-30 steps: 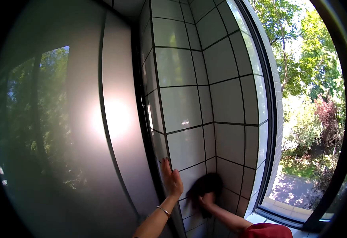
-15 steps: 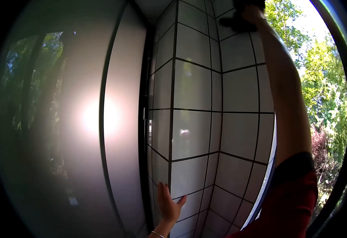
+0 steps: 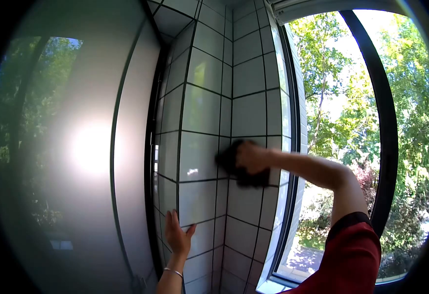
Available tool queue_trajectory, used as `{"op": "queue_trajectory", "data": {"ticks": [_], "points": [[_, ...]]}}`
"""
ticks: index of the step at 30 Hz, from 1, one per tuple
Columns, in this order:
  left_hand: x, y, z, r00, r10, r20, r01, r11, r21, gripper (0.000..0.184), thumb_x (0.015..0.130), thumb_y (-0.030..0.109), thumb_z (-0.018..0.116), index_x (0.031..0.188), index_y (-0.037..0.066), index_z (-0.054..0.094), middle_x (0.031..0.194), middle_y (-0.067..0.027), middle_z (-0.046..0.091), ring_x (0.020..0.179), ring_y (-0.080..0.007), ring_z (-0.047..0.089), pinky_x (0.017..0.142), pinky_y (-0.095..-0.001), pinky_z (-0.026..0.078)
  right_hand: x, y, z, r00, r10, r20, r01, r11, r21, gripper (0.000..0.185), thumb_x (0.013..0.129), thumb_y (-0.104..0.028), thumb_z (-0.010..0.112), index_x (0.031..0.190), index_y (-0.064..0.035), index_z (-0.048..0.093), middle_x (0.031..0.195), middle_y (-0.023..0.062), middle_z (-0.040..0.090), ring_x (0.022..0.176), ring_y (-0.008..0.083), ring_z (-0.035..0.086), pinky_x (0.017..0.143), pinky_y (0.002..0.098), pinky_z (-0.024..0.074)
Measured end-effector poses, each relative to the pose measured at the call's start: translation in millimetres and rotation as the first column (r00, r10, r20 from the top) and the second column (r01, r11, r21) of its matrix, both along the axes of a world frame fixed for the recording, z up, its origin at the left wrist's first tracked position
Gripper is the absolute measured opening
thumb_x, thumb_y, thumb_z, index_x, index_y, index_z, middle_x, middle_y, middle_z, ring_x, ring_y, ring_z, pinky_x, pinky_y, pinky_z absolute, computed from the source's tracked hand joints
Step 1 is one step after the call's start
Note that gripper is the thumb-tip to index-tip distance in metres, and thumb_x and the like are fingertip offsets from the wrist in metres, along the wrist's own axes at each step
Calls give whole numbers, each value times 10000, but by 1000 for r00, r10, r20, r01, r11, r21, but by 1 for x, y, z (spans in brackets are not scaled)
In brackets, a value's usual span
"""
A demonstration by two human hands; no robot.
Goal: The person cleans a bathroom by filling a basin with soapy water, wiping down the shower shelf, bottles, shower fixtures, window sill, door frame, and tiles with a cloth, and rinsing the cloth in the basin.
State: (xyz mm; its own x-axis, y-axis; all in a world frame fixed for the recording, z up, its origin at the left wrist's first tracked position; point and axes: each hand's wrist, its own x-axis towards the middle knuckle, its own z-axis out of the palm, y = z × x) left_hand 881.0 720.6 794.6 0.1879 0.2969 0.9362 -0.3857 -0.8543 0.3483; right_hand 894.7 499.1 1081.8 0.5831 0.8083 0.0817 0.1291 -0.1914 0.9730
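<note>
My right hand presses a dark cloth, blurred by motion, against the white tiled wall near its inner corner. The cloth spreads out around the fingers, and its far side is hidden. Lower down, my left hand rests with fingers stretched along the outer tile edge, thumb apart, holding nothing. A thin bracelet circles that wrist.
To the left stands a large frosted panel with a bright glare on it. A dark-framed window takes up the right side, with trees outside. Its white sill runs beneath.
My right hand has come down from high on the wall to mid-height with the cloth. The view has shifted to show more window. My left hand still touches the tile edge.
</note>
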Motion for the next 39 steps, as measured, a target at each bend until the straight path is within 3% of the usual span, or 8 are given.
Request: {"op": "queue_trajectory", "data": {"ticks": [8, 11, 14, 18, 22, 26, 36, 39], "points": [[0, 1, -3, 999, -43, -13, 43, 999, -1, 805, 678, 234, 721, 1292, 19, 247, 1273, -265, 327, 1186, -395, 329, 943, -439, 321, -32, -134, 46, 572, 288, 768, -816, 302, 494, 169, 678, -60, 558, 832, -111, 607, 877, 67, 577, 883, 254, 536, 800, 376, 401], [-3, 1, 2, 999, -15, -39, 15, 1000, 1, 822, 673, 230, 723, 1299, 24, 232, 1287, -245, 323, 1192, -381, 330, 950, -425, 320, 29, -243, 83, 409, 497, 765, -164, -785, 597, 159, 792, -139, 527, 934, -77, 566, 816, 76, 589, 738, 232, 587, 677, 369, 482], [1, 0, -1, 1000, -4, -11, 5, 1000, 24, 838, 668, 230, 725, 1303, 23, 217, 1285, -245, 322, 1188, -388, 329, 946, -432, 321, -4, -265, 54, 404, 345, 847, 409, -896, 170, 301, 829, -242, 513, 1047, -36, 507, 840, 94, 589, 729, 232, 592, 662, 349, 504], [4, 2, -4, 999, -28, 36, 26, 998, 58, 848, 669, 226, 724, 1304, 15, 203, 1271, -271, 318, 1181, -412, 321, 935, -457, 322, -72, -239, 35, 226, 46, 973, 56, -998, 34, 261, 808, -249, 567, 962, -38, 565, 856, 95, 605, 826, 217, 577, 758, 339, 466], [8, 2, -4, 998, -40, 50, 37, 998, 49, 849, 673, 228, 721, 1307, 17, 198, 1272, -270, 316, 1184, -410, 319, 934, -451, 324, -189, -173, 30, -348, -135, 928, -866, -334, -373, 290, 769, -82, 593, 1004, 68, 516, 860, 114, 598, 833, 216, 566, 765, 343, 461], [8, 3, -5, 999, -27, 39, 25, 998, 51, 851, 668, 238, 725, 1297, 10, 198, 1267, -284, 313, 1175, -421, 318, 936, -464, 310, -221, -208, 97, -502, -206, 840, -836, -133, -532, 194, 782, -96, 567, 884, 67, 546, 817, 150, 596, 701, 240, 582, 636, 364, 476], [6, 9, -5, 999, 31, 27, -33, 996, 86, 851, 656, 278, 735, 1275, -6, 224, 1224, -299, 361, 1125, -426, 383, 892, -463, 361, 7, 52, 246, 695, -293, 657, -609, 246, 754, 209, 773, -120, 481, 837, -17, 651, 835, 182, 609, 760, 265, 586, 677, 374, 475], [8, 5, -2, 997, 44, 62, -49, 996, 73, 839, 649, 275, 738, 1270, -1, 245, 1219, -282, 380, 1111, -415, 403, 892, -451, 364, 21, 35, 107, 879, -425, -217, 476, 743, 470, 185, 744, -145, 531, 820, -38, 661, 793, 138, 606, 681, 225, 556, 633, 381, 452]]}}
